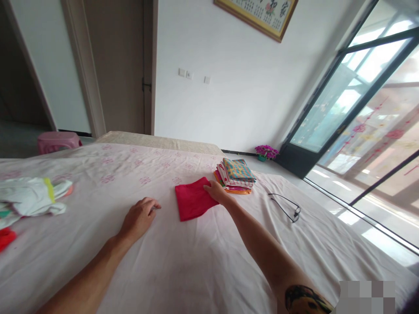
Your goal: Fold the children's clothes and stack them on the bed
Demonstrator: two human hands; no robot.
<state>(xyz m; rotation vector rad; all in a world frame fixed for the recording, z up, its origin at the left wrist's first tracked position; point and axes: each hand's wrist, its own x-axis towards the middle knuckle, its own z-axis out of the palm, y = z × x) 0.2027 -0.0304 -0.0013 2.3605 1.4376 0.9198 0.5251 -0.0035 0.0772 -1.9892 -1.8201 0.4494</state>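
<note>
A folded red cloth (193,200) is gripped along its right edge by my right hand (214,192), thumb on top and fingers out of sight beneath it. Just beyond that hand is a stack of folded cloths (238,172), a teal-and-yellow patterned one uppermost. My left hand (141,214) is over the sheet to the left of the red cloth, apart from it. Its fingers are loosely bent with gaps between them, and nothing shows in its grasp.
The bed (157,270) has a pale flowered sheet. Eyeglasses (288,207) lie right of the stack. Crumpled white clothing (29,198) and a red-orange cloth (6,238) lie at far left. Beyond the bed are a pink stool (59,142) and purple flowers (266,151).
</note>
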